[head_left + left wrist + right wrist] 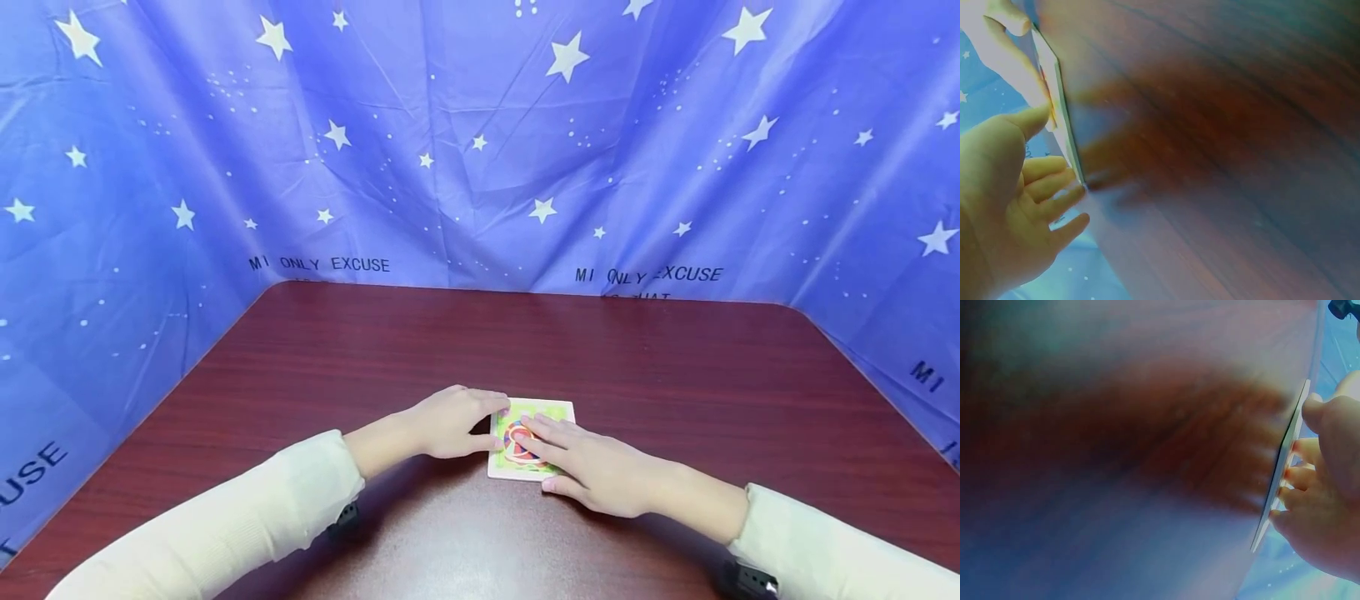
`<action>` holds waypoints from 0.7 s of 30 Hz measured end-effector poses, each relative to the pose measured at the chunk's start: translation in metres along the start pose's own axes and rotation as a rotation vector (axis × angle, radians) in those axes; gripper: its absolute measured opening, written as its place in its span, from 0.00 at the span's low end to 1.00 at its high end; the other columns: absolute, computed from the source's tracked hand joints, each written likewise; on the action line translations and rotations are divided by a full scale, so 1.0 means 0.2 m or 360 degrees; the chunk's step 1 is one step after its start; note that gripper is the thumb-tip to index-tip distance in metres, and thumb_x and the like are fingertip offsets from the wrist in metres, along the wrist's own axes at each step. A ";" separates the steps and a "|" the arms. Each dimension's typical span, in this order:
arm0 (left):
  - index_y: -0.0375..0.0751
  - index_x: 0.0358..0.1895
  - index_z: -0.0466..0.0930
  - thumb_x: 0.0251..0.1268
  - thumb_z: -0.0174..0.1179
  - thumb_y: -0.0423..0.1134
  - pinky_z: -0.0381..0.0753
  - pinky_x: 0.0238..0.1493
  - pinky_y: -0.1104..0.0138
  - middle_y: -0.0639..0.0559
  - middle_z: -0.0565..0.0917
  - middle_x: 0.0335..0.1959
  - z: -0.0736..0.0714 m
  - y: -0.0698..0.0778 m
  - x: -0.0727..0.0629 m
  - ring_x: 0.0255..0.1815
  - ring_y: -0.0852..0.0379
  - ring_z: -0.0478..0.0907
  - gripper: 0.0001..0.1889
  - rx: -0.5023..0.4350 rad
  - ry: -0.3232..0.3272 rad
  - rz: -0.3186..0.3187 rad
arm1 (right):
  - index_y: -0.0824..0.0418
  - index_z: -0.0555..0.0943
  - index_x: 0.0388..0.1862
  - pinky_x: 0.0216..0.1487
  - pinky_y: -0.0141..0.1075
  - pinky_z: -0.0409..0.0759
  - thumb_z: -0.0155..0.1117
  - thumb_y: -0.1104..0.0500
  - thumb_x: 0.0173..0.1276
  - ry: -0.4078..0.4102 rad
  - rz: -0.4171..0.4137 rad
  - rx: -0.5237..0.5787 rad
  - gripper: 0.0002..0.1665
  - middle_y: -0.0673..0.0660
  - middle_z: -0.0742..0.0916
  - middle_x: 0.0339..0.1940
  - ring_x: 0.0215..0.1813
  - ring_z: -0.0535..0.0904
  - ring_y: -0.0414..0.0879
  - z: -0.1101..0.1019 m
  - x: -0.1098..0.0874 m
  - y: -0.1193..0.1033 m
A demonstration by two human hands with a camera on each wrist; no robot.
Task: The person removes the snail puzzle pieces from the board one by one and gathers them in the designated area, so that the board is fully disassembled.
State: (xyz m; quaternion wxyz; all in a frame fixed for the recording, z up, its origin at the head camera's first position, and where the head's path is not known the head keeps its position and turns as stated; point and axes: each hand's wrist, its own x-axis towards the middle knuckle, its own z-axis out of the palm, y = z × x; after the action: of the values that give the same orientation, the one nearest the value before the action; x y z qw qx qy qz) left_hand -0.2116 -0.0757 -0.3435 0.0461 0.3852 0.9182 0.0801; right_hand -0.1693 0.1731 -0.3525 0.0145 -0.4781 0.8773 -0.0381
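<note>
Your pale sleeves (pixel 225 508) come closest in the head view, leading to a printed board (pixel 512 460) on the table (pixel 420 342), between your hands. Your left hand (pixel 453 422), fingers extended, touches its left side, perhaps steadying it; your right hand (pixel 603 471) spreads across it. The left wrist view shows your thumb against its face. In the right wrist view, outstretched fingers touch it, seemingly pressing rather than gripping.

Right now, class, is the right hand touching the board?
Touching: the right wrist view shows the right hand with its fingertips meeting the face of the board, no gap between.
</note>
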 end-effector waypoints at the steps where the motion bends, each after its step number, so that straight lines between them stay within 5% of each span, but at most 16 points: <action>1: 0.41 0.62 0.74 0.66 0.56 0.53 0.69 0.69 0.57 0.49 0.76 0.66 0.00 0.01 0.01 0.68 0.53 0.71 0.27 0.0007 0.0026 -0.0001 | 0.57 0.61 0.74 0.70 0.49 0.68 0.45 0.44 0.76 0.0001 0.0001 0.0001 0.33 0.57 0.66 0.76 0.76 0.63 0.53 0.00 0.00 0.00; 9: 0.41 0.43 0.83 0.63 0.61 0.44 0.76 0.47 0.66 0.51 0.82 0.43 0.00 0.05 0.07 0.45 0.55 0.75 0.12 0.0034 0.0171 -0.0033 | 0.57 0.60 0.75 0.70 0.49 0.68 0.44 0.43 0.76 -0.0030 0.0037 0.0079 0.34 0.57 0.65 0.77 0.76 0.62 0.53 -0.01 -0.01 0.00; 15: 0.37 0.40 0.84 0.64 0.60 0.36 0.73 0.38 0.72 0.48 0.81 0.35 -0.01 0.05 0.14 0.37 0.58 0.72 0.07 -0.0198 0.0161 -0.0165 | 0.57 0.60 0.75 0.70 0.48 0.68 0.47 0.44 0.75 -0.0057 0.0078 0.0154 0.34 0.55 0.66 0.76 0.76 0.63 0.53 -0.02 -0.01 0.01; 21: 0.37 0.29 0.83 0.62 0.61 0.33 0.68 0.25 0.76 0.49 0.82 0.28 -0.03 0.05 0.20 0.25 0.63 0.69 0.05 -0.0465 0.0095 -0.0410 | 0.57 0.60 0.75 0.70 0.48 0.68 0.47 0.44 0.75 -0.0102 0.0050 0.0102 0.34 0.56 0.66 0.76 0.76 0.62 0.53 -0.02 0.00 0.01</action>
State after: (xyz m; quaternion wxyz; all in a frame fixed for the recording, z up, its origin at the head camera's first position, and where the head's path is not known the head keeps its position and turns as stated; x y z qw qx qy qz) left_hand -0.2328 -0.0406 -0.3359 0.0842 0.2512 0.9395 0.2172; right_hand -0.1723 0.1745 -0.3481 0.0585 -0.4645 0.8822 -0.0505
